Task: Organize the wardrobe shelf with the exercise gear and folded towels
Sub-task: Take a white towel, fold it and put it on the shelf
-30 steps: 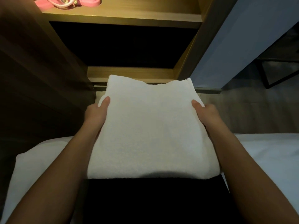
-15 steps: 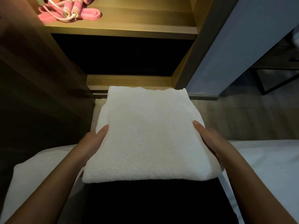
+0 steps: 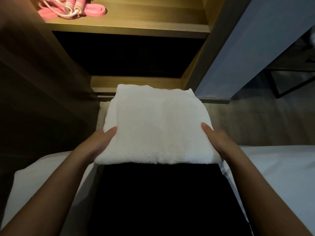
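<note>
A folded white towel (image 3: 157, 126) is held level in front of the open wardrobe, between both hands. My left hand (image 3: 100, 142) grips its left edge, thumb lying on top. My right hand (image 3: 217, 142) grips the right edge the same way; the fingers of both are hidden under the cloth. Above, on the lit wooden shelf (image 3: 136, 27), lie a pink skipping rope (image 3: 71, 7) and a pink resistance band (image 3: 93, 12), pushed to the left end.
Under that shelf is a dark compartment (image 3: 129, 55) with a wooden base ledge (image 3: 136, 82). A white bed (image 3: 276, 176) spreads on both sides of me. A grey wall panel (image 3: 255, 48) and a black metal frame (image 3: 293, 82) stand at the right.
The view has tilted up, bringing more of the pink gear into sight. The towel has moved forward toward the wardrobe, and my hands now sit nearer its rear corners.
</note>
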Available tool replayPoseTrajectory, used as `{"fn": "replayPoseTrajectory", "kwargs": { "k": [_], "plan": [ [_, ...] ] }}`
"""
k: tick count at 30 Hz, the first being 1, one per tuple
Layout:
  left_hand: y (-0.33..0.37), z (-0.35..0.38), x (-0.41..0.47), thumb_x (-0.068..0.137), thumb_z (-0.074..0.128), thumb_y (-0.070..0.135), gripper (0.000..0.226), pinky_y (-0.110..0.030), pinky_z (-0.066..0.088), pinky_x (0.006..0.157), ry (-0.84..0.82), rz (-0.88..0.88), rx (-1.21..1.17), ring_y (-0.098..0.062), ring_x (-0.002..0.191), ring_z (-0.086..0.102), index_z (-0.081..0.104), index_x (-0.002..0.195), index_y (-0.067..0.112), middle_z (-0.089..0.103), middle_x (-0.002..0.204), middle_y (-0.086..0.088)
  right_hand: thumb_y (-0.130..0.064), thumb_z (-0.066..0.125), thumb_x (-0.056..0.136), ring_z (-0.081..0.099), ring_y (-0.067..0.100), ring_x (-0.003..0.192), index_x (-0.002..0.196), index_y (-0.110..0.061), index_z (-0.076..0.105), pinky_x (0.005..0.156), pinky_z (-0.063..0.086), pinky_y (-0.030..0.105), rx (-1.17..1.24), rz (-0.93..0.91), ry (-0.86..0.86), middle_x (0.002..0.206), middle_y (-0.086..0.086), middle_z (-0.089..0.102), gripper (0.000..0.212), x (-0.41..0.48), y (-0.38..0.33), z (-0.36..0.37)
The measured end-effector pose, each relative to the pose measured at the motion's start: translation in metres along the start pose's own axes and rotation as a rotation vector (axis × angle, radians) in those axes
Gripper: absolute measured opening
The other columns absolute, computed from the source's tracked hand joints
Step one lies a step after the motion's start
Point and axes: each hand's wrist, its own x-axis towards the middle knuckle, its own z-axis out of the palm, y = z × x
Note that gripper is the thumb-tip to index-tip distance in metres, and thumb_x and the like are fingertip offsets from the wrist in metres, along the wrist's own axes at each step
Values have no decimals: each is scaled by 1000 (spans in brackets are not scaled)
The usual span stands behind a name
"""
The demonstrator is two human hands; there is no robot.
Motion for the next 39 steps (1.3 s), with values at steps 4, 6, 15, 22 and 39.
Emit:
{"fn": "replayPoseTrajectory", "kwargs": {
  "k": [4, 6, 15, 22, 39],
  "plan": [
    [26, 24, 14, 100, 38, 49, 58, -36, 40, 89, 147, 130, 19, -26, 105, 51, 47, 137, 6, 55, 127, -13, -57, 36, 98, 53, 32, 117, 138, -8, 46, 88, 38, 36, 41, -116, 59, 135, 15, 54, 64, 6, -27, 23],
    [36, 21, 18, 100, 39, 48, 54, -34, 38, 85, 178, 164, 35, -26, 101, 52, 49, 135, 7, 56, 118, -9, -50, 41, 99, 55, 31, 112, 135, -5, 50, 86, 39, 32, 39, -188, 109, 132, 16, 56, 59, 9, -34, 20],
    [18, -10, 33, 100, 40, 49, 56, -37, 40, 79, 101, 85, 75, -21, 92, 53, 46, 138, 8, 54, 112, -7, -52, 38, 100, 51, 35, 120, 140, -6, 43, 95, 42, 44, 16, -107, 47, 139, 18, 51, 61, 18, -19, -3],
    [-11, -23, -16, 69, 66, 69, 65, -38, 48, 80, -142, -39, 3, -22, 94, 61, 60, 107, 16, 66, 112, -7, -49, 40, 99, 48, 26, 101, 137, -1, 47, 86, 37, 36, -61, 3, -109, 123, 14, 54, 62, -2, 7, -15],
    [10, -4, 13, 94, 39, 62, 57, -47, 43, 97, 11, -195, 132, -32, 103, 58, 58, 112, 12, 61, 109, -11, -66, 47, 86, 59, 26, 101, 122, -8, 56, 90, 44, 41, -43, 49, -257, 117, 10, 61, 69, 15, -5, -22]
  ]
}}
